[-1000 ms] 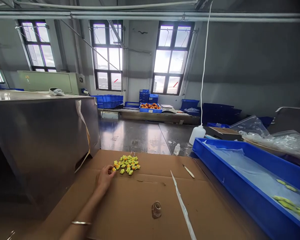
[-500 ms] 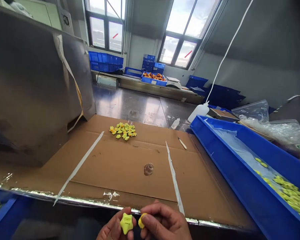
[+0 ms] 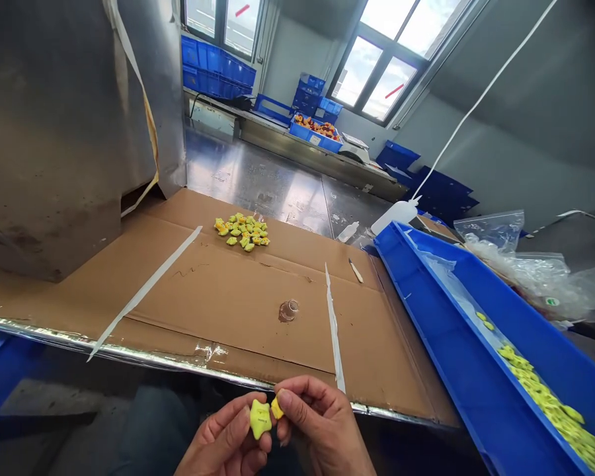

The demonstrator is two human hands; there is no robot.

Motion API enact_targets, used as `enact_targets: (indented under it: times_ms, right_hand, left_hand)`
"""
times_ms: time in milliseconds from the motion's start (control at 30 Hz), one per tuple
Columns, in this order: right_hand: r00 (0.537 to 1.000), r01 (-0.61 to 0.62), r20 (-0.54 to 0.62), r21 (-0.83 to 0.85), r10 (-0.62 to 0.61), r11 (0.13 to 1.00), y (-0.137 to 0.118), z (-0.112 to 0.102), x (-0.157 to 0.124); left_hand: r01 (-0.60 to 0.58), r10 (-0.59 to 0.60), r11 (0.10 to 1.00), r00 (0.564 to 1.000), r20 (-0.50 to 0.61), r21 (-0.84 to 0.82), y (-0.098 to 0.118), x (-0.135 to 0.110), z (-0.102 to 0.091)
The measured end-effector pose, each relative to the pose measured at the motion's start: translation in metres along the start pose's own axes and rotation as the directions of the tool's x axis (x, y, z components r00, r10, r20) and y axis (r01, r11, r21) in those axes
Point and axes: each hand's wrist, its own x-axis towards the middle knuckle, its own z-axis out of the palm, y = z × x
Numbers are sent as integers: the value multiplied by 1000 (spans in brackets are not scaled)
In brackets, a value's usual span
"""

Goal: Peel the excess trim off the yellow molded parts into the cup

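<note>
Head view: left hand (image 3: 223,443) pinches yellow star piece (image 3: 260,419); right hand (image 3: 317,423) pinches small yellow bit (image 3: 276,408). Judged light, stiff, smooth; grip by edges.

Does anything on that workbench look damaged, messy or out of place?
A little. The cardboard sheet covering the bench is scuffed and torn near its middle fold, and a strip of white tape lies curled, partly lifted. Tape also hangs loose off the metal cabinet. The yellow star pieces sit in a tidy pile, unspilled.
</note>
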Motion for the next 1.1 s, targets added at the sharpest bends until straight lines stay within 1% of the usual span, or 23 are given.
enact_targets:
  times_ms: [200, 367, 533, 700, 900, 1100]
  right_hand:
    - [1000, -8, -20, -9, 8, 1000, -1, -1, 1]
    - [1000, 4, -6, -17, -4, 1000, -4, 3, -3]
    - [1000, 3, 22, -13, -2, 1000, -4, 4, -5]
    - [1000, 0, 10, -15, 1, 1000, -3, 3, -4]
    - [1000, -6, -8, -56, 5, 998, -4, 3, -3]
    - [999, -48, 3, -20, 48, 999, -1, 1, -2]
  left_hand:
    - [-7, 7, 1000, 999, 46, -16, -1, 4, -2]
    - [-1, 3, 1000, 997, 71, -26, -3, 5, -6]
    - [-16, 15, 1000, 998, 62, 13, -3, 4, -8]
    - [-19, 15, 999, 996, 83, 41, -2, 3, -8]
    - [-24, 18, 998, 993, 120, 51, -2, 2, -7]
    - [-22, 14, 998, 992, 122, 64, -2, 2, -7]
